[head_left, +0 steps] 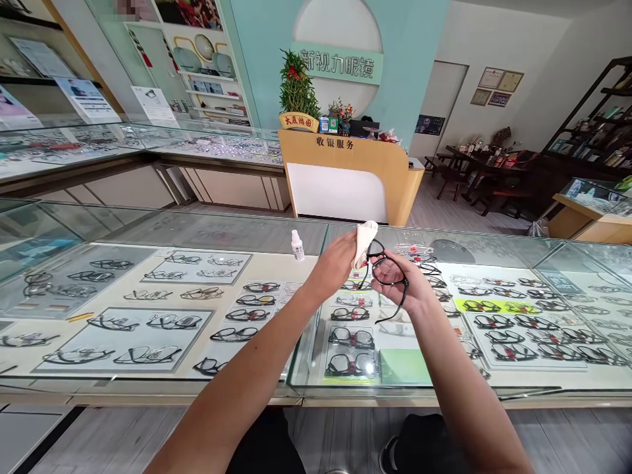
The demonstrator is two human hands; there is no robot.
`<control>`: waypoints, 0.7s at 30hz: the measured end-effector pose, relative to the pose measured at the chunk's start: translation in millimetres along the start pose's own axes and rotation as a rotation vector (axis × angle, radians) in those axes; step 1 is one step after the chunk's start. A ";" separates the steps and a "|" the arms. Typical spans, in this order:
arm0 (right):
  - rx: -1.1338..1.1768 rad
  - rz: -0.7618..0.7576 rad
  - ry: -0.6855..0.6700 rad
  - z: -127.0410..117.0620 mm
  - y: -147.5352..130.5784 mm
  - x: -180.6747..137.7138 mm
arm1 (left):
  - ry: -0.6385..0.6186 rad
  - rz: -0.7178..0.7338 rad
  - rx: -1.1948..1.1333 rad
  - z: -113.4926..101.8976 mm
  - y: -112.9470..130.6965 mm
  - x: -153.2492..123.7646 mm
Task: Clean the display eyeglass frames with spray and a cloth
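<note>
Above the glass display case, my right hand (402, 282) grips a pair of black-framed eyeglasses (405, 289) around one lens, with the temples hanging downward. My left hand (338, 260) holds a white cloth (365, 242) against the other lens, and its fingers are largely hidden behind the cloth. A small white bottle (297, 245) stands upright on the glass top, to the left of my left hand. Under the glass, below both hands, several dark frames lie in rows, such as the black eyeglasses (351, 337) near the front.
The glass display case (301, 388) spans the width before me, its front edge near my legs. Trays of eyeglasses (118, 339) lie inside it. Beyond stand a wooden cashier counter (345, 155) with a potted plant (299, 85), and more showcases (217, 148) at the left.
</note>
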State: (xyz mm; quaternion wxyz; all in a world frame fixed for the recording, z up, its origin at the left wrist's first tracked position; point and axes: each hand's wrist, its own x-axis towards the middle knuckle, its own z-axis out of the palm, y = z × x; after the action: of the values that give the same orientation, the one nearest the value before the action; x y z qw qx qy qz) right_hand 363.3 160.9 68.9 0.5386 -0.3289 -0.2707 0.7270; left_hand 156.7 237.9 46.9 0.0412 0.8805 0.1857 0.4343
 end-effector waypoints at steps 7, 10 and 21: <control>0.022 -0.002 0.068 -3.3 -7.5 -1.3 | -0.070 0.021 0.012 2.9 3.9 2.3; -0.028 0.051 0.035 -2.4 -0.6 1.2 | -0.089 -0.008 0.006 3.2 5.6 2.8; -0.519 -0.542 0.134 -11.0 -10.2 -2.4 | 0.013 -0.600 -0.633 5.3 24.5 3.6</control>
State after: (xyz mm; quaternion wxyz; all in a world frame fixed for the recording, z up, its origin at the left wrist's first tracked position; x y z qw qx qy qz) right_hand 378.4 161.8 70.0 0.6265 -0.4175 -0.4872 0.4425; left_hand 170.0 217.0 52.1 0.4321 0.7287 0.2914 0.4443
